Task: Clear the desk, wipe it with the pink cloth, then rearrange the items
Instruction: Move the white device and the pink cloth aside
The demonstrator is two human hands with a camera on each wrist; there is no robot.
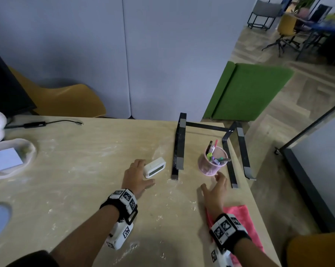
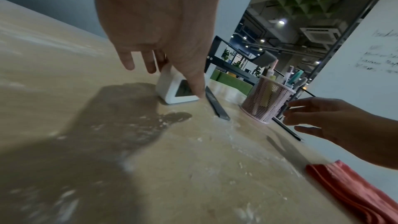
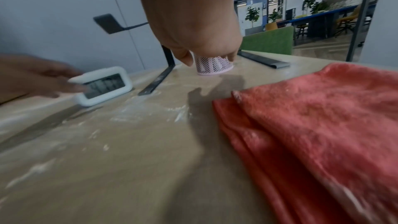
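While your left hand [image 1: 136, 175] lay spread against the white digital clock [image 1: 154, 167], fingers behind it and thumb in front, not yet closed, your right hand [image 1: 216, 191] hovered open just short of the pink mesh pen cup [image 1: 212, 163], gripping nothing. Whiteboard handwriting [image 2: 379, 60] and clock digits were too blurred to read. Your pink cloth [image 1: 239, 212] lay folded at the desk's [image 1: 85, 180] near right edge. White powder dusted the wood; the black laptop stand [image 1: 179, 145] overhung the far right corner.
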